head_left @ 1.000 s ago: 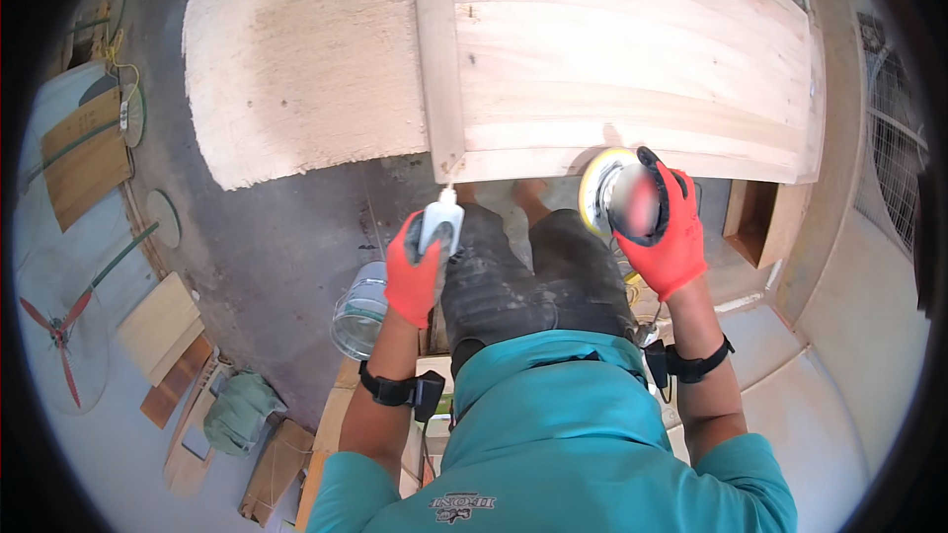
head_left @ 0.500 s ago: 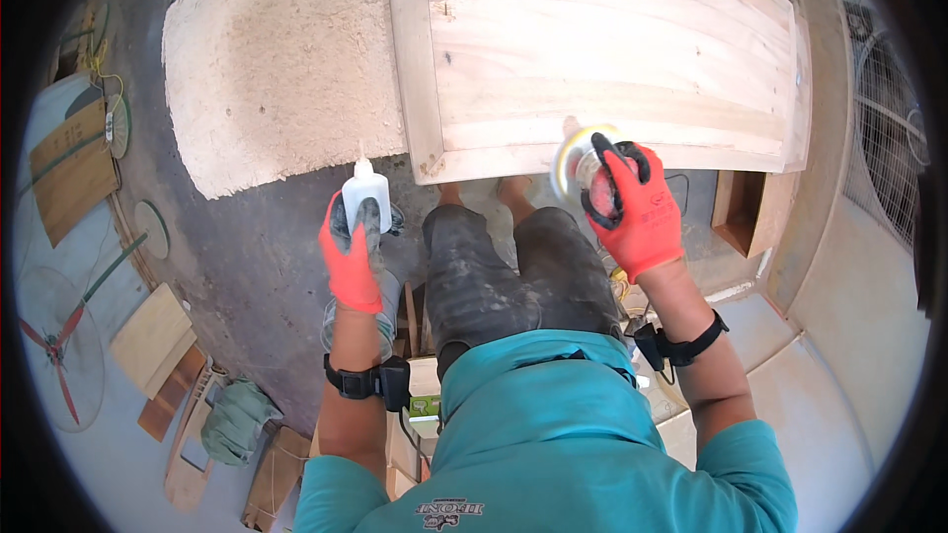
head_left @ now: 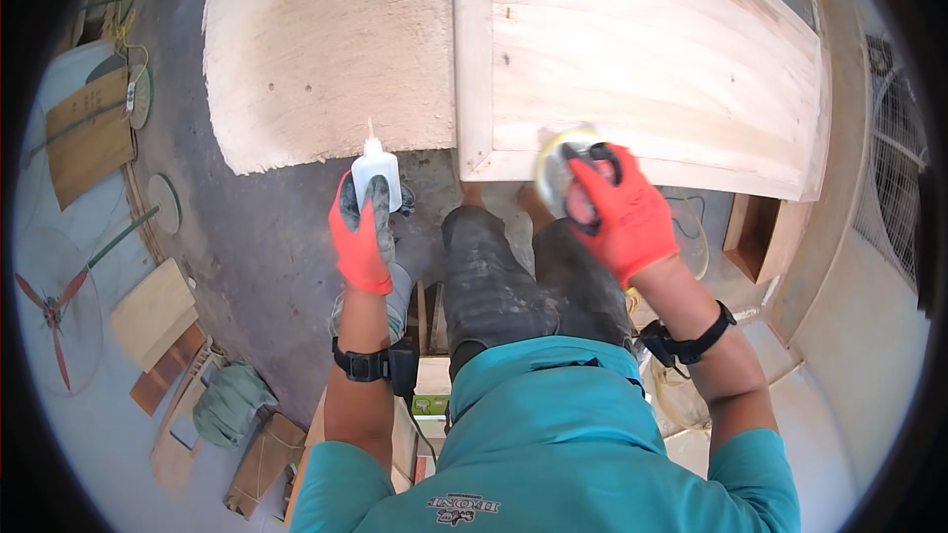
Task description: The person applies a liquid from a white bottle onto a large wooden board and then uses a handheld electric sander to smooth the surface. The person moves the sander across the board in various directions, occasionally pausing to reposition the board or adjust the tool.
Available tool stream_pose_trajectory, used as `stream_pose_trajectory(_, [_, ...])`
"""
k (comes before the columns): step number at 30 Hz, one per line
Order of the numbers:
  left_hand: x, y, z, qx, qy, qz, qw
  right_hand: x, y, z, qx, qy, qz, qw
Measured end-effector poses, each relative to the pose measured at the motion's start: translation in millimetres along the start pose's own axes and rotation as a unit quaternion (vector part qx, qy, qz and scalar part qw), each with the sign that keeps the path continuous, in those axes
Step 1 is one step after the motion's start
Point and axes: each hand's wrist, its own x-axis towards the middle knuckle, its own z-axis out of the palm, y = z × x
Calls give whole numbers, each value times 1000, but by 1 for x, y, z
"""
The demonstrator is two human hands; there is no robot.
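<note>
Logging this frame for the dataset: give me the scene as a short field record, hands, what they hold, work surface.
left hand: left hand, orange glove, grips a white squeeze bottle, nozzle up, near the edge of the rough plywood sheet
right hand: right hand, orange glove, holds a round yellow-rimmed tool at the near edge of the pale wooden panel
panel detail: raised wooden strip runs along the panel's left side
wrists: black band on each
floor: grey concrete, wood offcuts and a red-bladed fan at left

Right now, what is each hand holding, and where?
Left hand grips a white glue bottle around its body. Right hand grasps a round sander from above.
</note>
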Motion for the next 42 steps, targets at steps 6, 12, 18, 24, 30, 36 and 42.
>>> stream_pose_trajectory(6, [3,1,-8,29,5,31,999,35,-67,26,-25,-82,-106,991])
stream_pose_trajectory(12, [-1,-1,-37,-20,47,-32,998,28,-53,24,-37,-77,-85,993])
stream_pose_trajectory(18, [10,-13,-41,-55,43,-28,997,44,-69,28,-50,-79,-115,989])
stream_pose_trajectory(24, [14,5,-41,-57,33,-48,997,80,-39,2,-39,16,-21,999])
stream_pose_trajectory(30, [26,-2,-38,-74,-13,-65,995,132,-14,-36,-17,104,94,990])
stream_pose_trajectory(36, [45,16,1,-147,-71,-39,986,171,-30,-46,-53,55,29,997])
stream_pose_trajectory(42, [74,39,17,-105,-121,-42,986,176,-26,-54,-70,57,56,994])
